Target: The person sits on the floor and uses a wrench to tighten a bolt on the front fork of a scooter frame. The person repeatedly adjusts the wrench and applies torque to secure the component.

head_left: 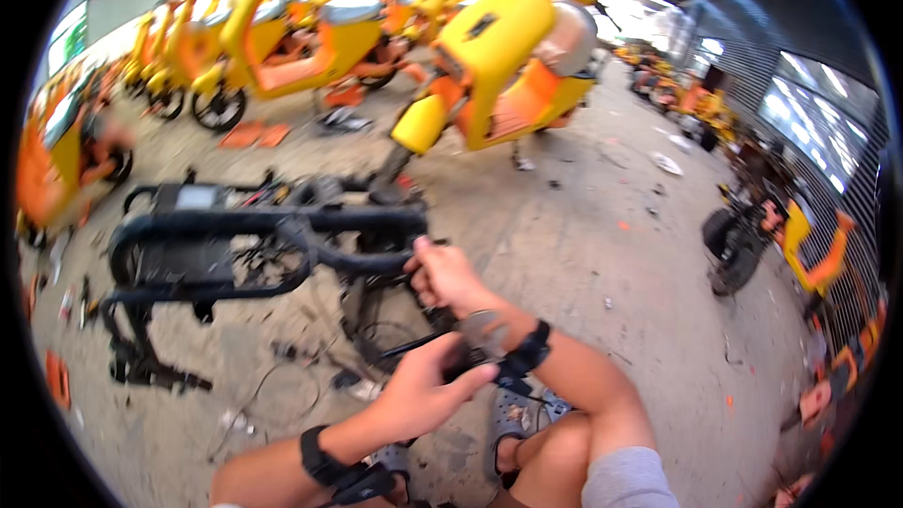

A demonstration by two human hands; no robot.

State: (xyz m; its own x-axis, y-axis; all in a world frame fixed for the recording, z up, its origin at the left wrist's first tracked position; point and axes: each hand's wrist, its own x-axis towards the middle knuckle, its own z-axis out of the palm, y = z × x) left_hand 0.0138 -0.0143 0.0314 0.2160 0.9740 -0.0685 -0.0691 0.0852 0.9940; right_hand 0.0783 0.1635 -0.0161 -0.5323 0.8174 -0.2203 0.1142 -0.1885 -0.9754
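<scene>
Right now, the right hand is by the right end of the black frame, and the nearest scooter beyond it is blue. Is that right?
Not quite: the head view shows that scooter is yellow and orange, not blue. The right hand is indeed by the right end of the black frame.

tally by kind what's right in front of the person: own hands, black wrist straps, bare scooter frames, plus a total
Hands: 2, left hand and right hand
Black wrist straps: 2, left strap and right strap
Bare scooter frames: 1, the black frame
Total: 5
</scene>
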